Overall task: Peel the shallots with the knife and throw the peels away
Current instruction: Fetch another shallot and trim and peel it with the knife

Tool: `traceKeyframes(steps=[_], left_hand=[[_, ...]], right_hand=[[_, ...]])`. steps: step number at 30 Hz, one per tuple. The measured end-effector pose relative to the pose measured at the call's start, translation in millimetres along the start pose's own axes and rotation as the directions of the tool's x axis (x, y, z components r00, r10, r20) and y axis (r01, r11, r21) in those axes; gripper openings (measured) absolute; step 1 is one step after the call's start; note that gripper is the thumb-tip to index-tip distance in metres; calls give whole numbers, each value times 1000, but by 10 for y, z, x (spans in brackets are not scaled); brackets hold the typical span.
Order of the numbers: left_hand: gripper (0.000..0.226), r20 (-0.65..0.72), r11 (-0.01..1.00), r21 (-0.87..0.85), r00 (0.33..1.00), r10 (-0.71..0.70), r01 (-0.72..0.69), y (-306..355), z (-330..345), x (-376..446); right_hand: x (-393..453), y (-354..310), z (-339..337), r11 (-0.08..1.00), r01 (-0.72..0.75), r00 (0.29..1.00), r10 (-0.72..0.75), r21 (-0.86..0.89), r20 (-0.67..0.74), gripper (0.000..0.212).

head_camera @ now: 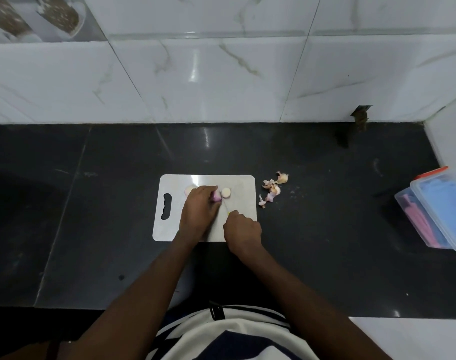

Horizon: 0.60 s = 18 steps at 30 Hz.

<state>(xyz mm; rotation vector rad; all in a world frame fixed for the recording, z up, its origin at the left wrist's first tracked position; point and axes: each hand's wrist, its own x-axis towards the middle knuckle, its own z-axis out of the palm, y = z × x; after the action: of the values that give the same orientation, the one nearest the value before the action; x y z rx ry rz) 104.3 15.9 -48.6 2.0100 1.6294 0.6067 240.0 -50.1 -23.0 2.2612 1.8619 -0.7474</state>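
Observation:
A white cutting board [242,185] lies on the dark counter. My left hand [199,207] presses a purple shallot [217,196] down on the board. My right hand [242,229] grips a small knife [226,207] whose thin blade touches the shallot's right side. A peeled pale shallot piece [225,192] lies just right of the held one. Another pale piece [190,189] shows left of my left hand, partly hidden by it. A heap of loose peels [273,189] lies on the counter beside the board's right edge.
A clear plastic box [434,216] with blue and pink contents and an orange lid edge stands at the right. The tiled wall [221,81] rises behind the counter. Jars [58,14] stand on a shelf at top left.

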Motion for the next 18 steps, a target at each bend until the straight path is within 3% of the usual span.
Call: traceKeyframes(steps=[3,9,14,18], left_hand=[[32,22,999,-7,998,-51,51,-13,-33,63],[36,-113,918,-330,957,-268,218,10,-114,-33],[46,-109,946,-280,974,-200,163,8,-143,-75],[43,-128,954,-264,975,-180,142,4,-134,-74]], right_hand=[[-2,13,-5,1000,-14,1000,14,5,-4,19],[11,26,-11,1000,-14,999,13,18,32,18],[17,33,-20,1000,-20,999,20,2,38,20],[27,197,-49,993,-107,993,104,46,64,23]])
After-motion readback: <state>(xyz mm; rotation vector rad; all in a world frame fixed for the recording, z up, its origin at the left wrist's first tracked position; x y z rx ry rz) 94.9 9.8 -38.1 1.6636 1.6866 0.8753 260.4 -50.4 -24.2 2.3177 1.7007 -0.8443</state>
